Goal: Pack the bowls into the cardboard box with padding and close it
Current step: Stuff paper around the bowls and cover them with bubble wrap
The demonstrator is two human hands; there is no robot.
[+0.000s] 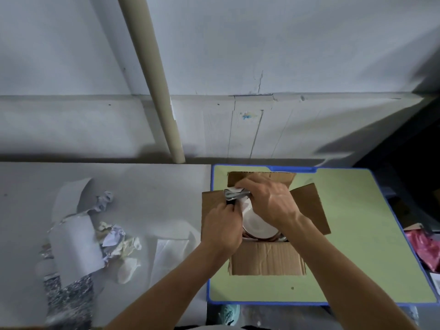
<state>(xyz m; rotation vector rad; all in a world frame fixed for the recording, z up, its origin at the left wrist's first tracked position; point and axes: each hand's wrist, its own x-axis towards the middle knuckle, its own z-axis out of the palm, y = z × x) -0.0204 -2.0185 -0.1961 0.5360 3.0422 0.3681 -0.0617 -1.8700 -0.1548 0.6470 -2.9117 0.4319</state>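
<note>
An open cardboard box [266, 260] stands on a small green table [357, 246], its flaps spread outwards. A white bowl [256, 222] lies inside it, with more dishes partly hidden beneath. My right hand [269, 198] reaches over the bowl and grips a crumpled grey paper wad [234, 194] at the box's far left corner. At the left wall of the box my left hand [222, 228] has its fingers curled down inside, pinching the same wad from below. Both forearms cover part of the box opening.
On the grey floor to the left lies a heap of crumpled paper and white sheets [95, 239]. A beige pole [154, 79] leans against the wall behind. A pink bag [426, 246] sits to the right of the table, and a light shoe [229, 314] below it.
</note>
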